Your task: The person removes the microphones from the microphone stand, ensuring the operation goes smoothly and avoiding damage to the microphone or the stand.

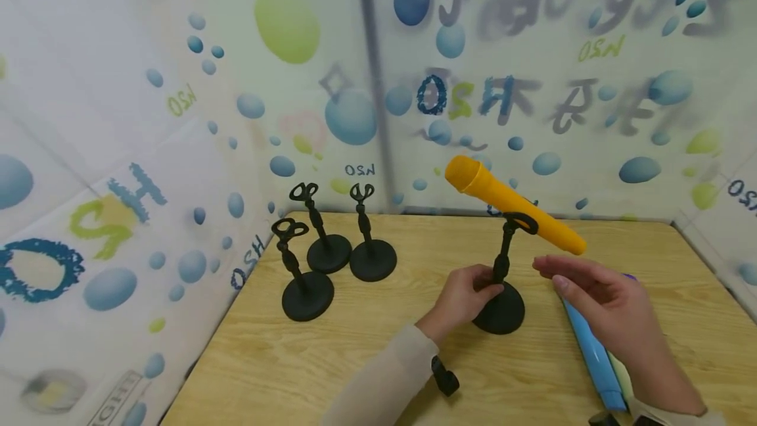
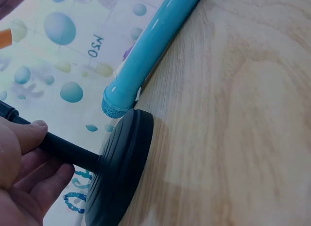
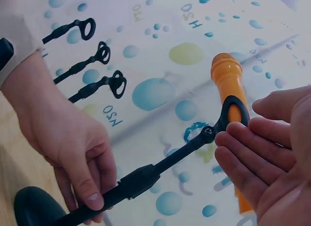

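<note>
An orange microphone rests tilted in the ring clip of a black desk stand, its mesh head up and to the left. My left hand pinches the stand's pole just above the round base, which stands on the table. Beside the lower end of the microphone is my right hand, fingers extended and nothing held. In the right wrist view, the fingers of that hand are close to the clip and the orange handle; whether they touch it I cannot tell.
Three more black stands with bare clips are grouped at the table's left. A blue microphone lies at the right, partly under my right hand, with a pale green item alongside. Patterned curtain walls border the wooden table.
</note>
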`<state>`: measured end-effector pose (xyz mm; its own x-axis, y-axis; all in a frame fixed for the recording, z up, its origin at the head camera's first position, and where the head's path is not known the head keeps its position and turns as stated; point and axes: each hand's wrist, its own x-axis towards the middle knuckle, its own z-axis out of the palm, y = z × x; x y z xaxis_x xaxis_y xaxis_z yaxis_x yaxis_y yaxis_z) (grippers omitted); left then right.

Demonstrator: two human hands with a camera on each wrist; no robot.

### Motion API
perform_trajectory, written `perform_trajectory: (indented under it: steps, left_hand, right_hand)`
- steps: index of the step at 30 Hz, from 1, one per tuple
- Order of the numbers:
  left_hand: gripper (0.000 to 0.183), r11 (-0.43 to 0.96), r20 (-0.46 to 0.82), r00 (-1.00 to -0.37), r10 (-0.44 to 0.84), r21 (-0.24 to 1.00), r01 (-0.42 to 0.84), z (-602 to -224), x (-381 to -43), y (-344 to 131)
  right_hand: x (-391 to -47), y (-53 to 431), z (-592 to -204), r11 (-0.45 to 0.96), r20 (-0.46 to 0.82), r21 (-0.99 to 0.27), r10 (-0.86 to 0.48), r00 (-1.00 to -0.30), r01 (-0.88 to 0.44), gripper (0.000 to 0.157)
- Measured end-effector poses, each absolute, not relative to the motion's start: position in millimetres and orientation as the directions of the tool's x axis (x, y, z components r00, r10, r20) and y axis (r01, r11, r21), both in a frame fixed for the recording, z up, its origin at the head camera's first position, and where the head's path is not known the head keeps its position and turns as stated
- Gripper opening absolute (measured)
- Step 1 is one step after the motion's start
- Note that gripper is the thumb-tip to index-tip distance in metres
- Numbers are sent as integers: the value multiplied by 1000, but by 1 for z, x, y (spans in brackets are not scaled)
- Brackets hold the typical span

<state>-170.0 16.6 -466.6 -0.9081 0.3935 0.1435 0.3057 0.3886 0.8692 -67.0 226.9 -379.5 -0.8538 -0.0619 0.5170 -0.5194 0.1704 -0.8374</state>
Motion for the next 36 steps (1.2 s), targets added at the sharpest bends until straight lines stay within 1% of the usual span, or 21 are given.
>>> perform_trajectory:
  steps: [2,9,12,17,22,25,29,36]
  left_hand:
    - [22,388,150,-907,393,867,312,-466,-168,15]
    - [22,394,125,-912,391,873,289,-466,-161,5]
    - [22,395,114,-915,388,876,277,-465,-158,1]
    - [22,394,129,-909,396,871,295,-466,-154,-6]
    - [22,377,140,-901,411,873,308,-466,-152,-13]
    - [22,365,152,-895,420,874,320,-465,-150,-16]
    - [20,364,179,-887,427,863,350,-465,-147,-19]
    - [21,351,191,-887,420,868,352,-467,-140,-26]
  right_hand:
    - [-67,225,-374,215,510,-833,-58,-858,-509,32]
    - [-70,219,-357,149,542,-824,-69,-837,-546,33]
    - [-71,217,-351,146,541,-825,-73,-838,-546,34]
    - [-75,216,-345,116,569,-809,-92,-817,-576,36]
    - [-79,212,-335,156,598,-779,-109,-794,-608,36]
    - [-81,209,-327,216,595,-768,-106,-797,-602,35]
    - [-83,203,-316,341,585,-738,-105,-804,-582,35]
    - [-88,190,-300,382,592,-710,-130,-795,-591,35]
